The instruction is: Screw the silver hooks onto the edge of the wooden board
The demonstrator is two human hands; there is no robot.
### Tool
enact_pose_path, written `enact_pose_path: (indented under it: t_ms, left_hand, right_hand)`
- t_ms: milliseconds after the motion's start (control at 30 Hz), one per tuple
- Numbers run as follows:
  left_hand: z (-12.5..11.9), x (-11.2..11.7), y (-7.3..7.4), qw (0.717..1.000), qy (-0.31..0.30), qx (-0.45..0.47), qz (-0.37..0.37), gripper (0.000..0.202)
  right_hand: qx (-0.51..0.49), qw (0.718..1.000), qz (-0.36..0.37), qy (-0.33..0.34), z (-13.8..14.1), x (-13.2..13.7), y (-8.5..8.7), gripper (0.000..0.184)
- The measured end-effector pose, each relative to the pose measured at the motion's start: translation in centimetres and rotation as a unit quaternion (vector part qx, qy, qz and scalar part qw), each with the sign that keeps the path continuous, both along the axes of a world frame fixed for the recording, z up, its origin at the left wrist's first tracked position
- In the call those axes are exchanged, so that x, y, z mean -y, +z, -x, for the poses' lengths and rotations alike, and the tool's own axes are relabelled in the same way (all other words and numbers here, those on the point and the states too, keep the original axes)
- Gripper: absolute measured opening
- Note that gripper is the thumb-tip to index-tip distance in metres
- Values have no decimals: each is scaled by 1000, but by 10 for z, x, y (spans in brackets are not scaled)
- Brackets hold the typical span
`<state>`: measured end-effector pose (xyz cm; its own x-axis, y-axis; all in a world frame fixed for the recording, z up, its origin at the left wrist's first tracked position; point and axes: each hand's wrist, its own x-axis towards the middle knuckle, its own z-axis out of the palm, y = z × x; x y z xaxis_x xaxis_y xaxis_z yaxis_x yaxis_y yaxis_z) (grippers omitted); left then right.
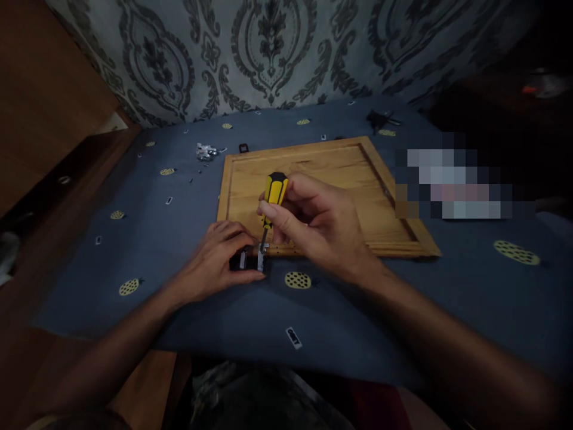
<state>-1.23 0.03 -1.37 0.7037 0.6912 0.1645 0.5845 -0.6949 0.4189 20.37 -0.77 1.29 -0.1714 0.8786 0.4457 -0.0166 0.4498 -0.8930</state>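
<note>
My right hand (316, 224) grips a yellow and black screwdriver (274, 192) held nearly upright, its tip down on a small metal hinge (252, 258). My left hand (218, 260) pinches that hinge and holds it against the near left edge of a framed wooden panel (331, 179). The panel lies flat on a blue cloth with a pineapple print (179, 215).
A small pile of metal fittings (206, 151) lies on the cloth behind the panel's left corner. A dark tool (380, 119) sits at the back right. A patterned wall rises behind. Wooden furniture (45, 107) stands at the left.
</note>
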Motion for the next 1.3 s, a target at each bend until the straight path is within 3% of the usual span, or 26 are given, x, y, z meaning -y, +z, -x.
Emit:
enact_pose_path:
  t_ms: [267,567,667,767,933,1033,1300]
  left_hand:
    - [0,1,0,1000,4,-13,1,37]
    - [0,0,-2,1000,-4,1,-14,37]
    - [0,0,-2,1000,0,-4,-9,37]
    - [0,1,-2,1000,6,-10,-5,38]
    - [1,0,-3,1000,5,-4,-5,40]
    - [2,0,-3,1000,-3,3,-1,42]
    - [2,-1,-5,1000,-8,0,-15,43]
  right_hand:
    - [-37,996,54,65,1,0,3,38]
    - [4,989,67,129,-5,0,9,36]
    - [-7,990,82,114,-3,1,9,35]
    - [-5,995,51,87,0,2,10,36]
    - [-8,999,-24,-19,0,1,11,26]
    - [43,995,-46,-71,-4,-1,9,23]
    - [117,989,-73,-62,-6,-5,-2,22]
